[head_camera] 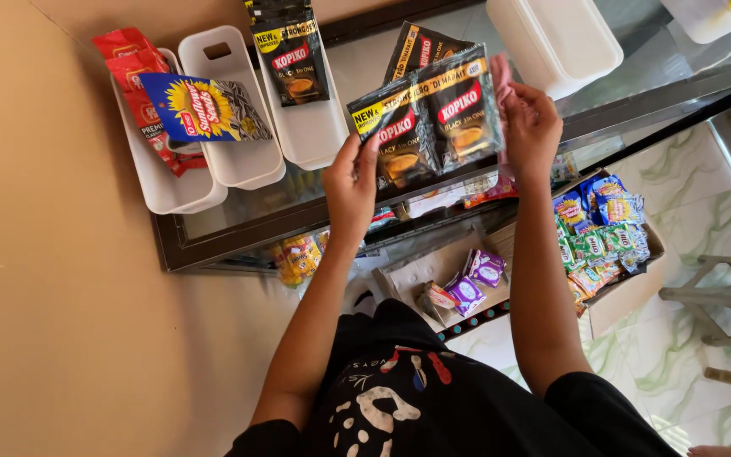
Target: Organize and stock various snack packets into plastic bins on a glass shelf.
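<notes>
Both hands are up over the glass counter [213, 222]; the left hand [350, 182] pinches the lower corner of a strip of black coffee sachets [429, 114], the right hand [532, 127] grips its far edge with fingers curled; three white bins [239, 161] sit just left, holding red packets [141, 93] and a blue seed packet [200, 107]; a box of small sachets [598, 237] lies below.

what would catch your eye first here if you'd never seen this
The strip of black sachets held up at centre, the left hand and right hand pinching its two ends. To the left, white bins on the glass counter hold a blue-and-yellow packet and red packets.
</notes>
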